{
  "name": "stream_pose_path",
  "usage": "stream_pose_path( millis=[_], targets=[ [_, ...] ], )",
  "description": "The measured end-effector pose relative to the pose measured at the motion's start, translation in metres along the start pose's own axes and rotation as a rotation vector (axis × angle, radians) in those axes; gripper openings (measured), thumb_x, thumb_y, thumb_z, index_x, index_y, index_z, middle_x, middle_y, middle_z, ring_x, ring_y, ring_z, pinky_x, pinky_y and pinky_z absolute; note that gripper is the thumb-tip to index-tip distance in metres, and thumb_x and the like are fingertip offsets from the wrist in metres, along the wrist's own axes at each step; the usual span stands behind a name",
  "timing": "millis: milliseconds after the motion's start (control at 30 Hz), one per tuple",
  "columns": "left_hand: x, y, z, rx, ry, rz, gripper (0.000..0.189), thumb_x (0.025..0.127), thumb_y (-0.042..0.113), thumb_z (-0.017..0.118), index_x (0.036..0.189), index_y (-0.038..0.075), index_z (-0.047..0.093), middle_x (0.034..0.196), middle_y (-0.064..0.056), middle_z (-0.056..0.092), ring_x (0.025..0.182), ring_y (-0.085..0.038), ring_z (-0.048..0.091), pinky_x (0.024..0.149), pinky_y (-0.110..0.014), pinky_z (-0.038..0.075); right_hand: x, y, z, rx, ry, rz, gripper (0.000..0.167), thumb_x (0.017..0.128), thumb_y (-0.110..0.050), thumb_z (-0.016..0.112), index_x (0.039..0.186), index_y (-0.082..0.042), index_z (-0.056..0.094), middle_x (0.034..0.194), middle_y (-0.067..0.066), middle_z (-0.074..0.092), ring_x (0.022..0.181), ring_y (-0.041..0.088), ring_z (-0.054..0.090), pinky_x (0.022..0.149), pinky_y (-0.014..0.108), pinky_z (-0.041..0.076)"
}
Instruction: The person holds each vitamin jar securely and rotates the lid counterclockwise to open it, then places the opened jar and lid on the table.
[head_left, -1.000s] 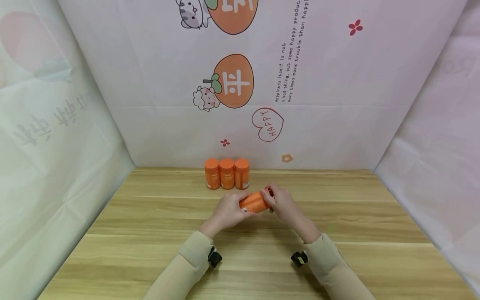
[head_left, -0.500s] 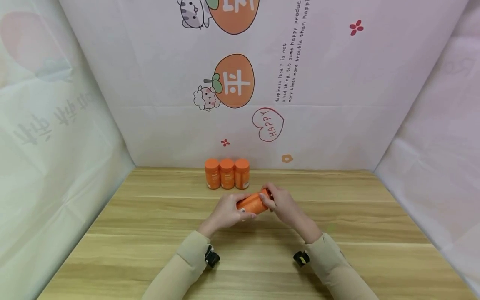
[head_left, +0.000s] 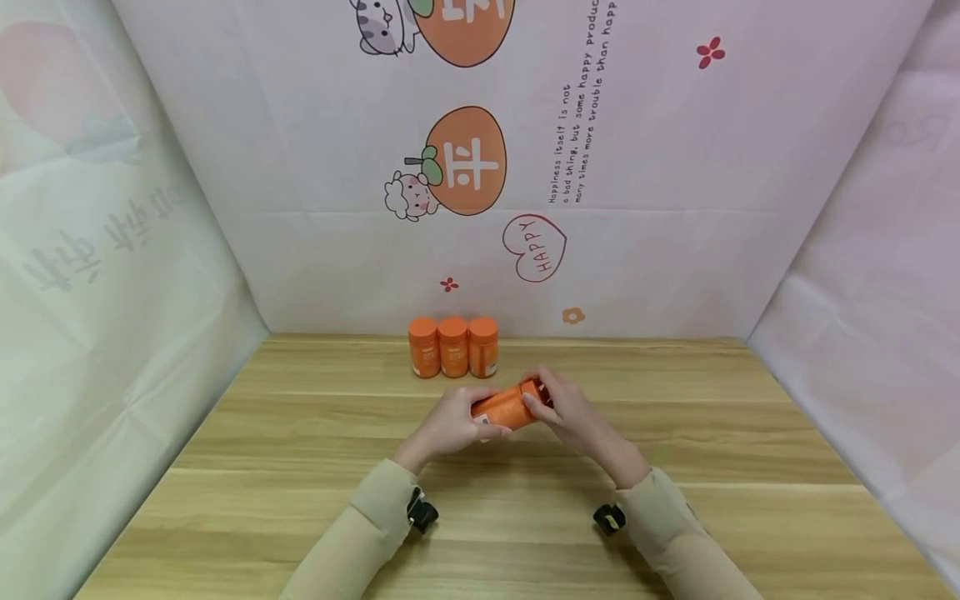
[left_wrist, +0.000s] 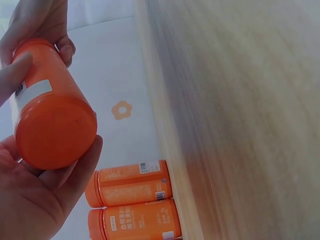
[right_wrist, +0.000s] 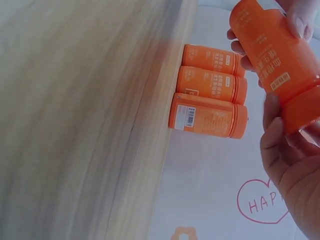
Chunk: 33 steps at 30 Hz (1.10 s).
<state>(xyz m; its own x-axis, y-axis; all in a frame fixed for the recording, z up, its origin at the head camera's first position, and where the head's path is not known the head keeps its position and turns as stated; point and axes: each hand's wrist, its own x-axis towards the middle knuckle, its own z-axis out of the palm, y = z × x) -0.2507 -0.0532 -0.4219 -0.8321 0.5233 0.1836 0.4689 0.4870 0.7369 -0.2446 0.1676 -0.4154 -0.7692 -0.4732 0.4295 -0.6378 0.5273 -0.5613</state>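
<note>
Head view: tabletop (head_left: 300, 475) carries three upright jars (head_left: 453, 352), aligned side by side, presumably for order. At 5 o'clock from these, left hand (head_left: 452, 422) and right hand (head_left: 567, 407) grasp a tilted fourth jar (head_left: 504, 410) by body and lid (right_wrist: 304, 108) respectively, lid toward 2 o'clock, likely for steady control.

Held bottle (head_left: 504, 409): orange body, orange cap (right_wrist: 302, 111), pale lettering, white label patch (left_wrist: 38, 92). Three bottles (head_left: 453, 355): orange, pale print. Tabletop (head_left: 300, 442): yellow-brown wood grain. Back sheet (head_left: 660, 167): white; orange fruit motifs (head_left: 467, 160), green leaves (head_left: 431, 169), red heart outline (head_left: 534, 247), red flowers (head_left: 710, 52). Sleeves (head_left: 345, 533): beige. Wrist cameras (head_left: 609, 518): black.
</note>
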Motion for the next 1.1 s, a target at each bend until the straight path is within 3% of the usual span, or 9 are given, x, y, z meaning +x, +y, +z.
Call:
stream_pose_path(
  millis=[133, 367, 567, 833, 1100],
  targets=[
    [-0.0006, 0.0018, -0.0010, 0.024, 0.010, 0.003, 0.056, 0.074, 0.039, 0.079, 0.123, 0.016, 0.063, 0.101, 0.003, 0.065, 0.081, -0.013, 0.056, 0.070, -0.028, 0.047, 0.0003, 0.0006, -0.0011, 0.029, 0.006, 0.007, 0.016, 0.099, -0.020, 0.049, 0.109, -0.008, 0.054, 0.089, 0.005, 0.063, 0.075, 0.014, 0.060, 0.063, 0.025, 0.051],
    [-0.0012, 0.0033, -0.0003, 0.051, 0.026, 0.003, 0.055, 0.074, 0.033, 0.080, 0.123, 0.017, 0.063, 0.101, 0.002, 0.066, 0.081, -0.013, 0.056, 0.071, -0.028, 0.047, 0.0014, -0.0026, -0.0036, 0.038, 0.021, 0.109, 0.024, 0.101, -0.026, 0.043, 0.111, -0.011, 0.059, 0.097, 0.003, 0.066, 0.083, 0.013, 0.061, 0.071, 0.027, 0.051],
    [-0.0008, 0.0029, 0.0024, 0.093, 0.050, 0.025, 0.053, 0.073, 0.032, 0.081, 0.121, 0.017, 0.064, 0.099, 0.002, 0.067, 0.078, -0.011, 0.056, 0.069, -0.026, 0.046, 0.0017, -0.0074, -0.0048, 0.060, 0.034, 0.186, 0.032, 0.101, -0.032, 0.044, 0.114, -0.008, 0.060, 0.101, 0.006, 0.067, 0.089, 0.021, 0.062, 0.074, 0.032, 0.051],
    [-0.0009, 0.0042, 0.0025, 0.131, 0.071, 0.008, 0.057, 0.072, 0.037, 0.081, 0.122, 0.017, 0.063, 0.099, 0.002, 0.067, 0.077, -0.011, 0.056, 0.067, -0.026, 0.046, 0.0022, -0.0082, -0.0080, 0.062, -0.009, 0.299, 0.038, 0.099, -0.039, 0.046, 0.117, -0.009, 0.059, 0.103, 0.007, 0.066, 0.086, 0.017, 0.061, 0.073, 0.031, 0.051],
    [-0.0002, 0.0040, 0.0047, 0.125, 0.081, -0.014, 0.056, 0.073, 0.032, 0.081, 0.124, 0.016, 0.062, 0.101, 0.000, 0.067, 0.079, -0.012, 0.056, 0.069, -0.028, 0.046, 0.0016, -0.0086, -0.0092, 0.125, -0.055, 0.404, 0.046, 0.098, -0.044, 0.046, 0.115, -0.003, 0.059, 0.097, 0.010, 0.064, 0.077, 0.015, 0.059, 0.066, 0.041, 0.054]
  ],
)
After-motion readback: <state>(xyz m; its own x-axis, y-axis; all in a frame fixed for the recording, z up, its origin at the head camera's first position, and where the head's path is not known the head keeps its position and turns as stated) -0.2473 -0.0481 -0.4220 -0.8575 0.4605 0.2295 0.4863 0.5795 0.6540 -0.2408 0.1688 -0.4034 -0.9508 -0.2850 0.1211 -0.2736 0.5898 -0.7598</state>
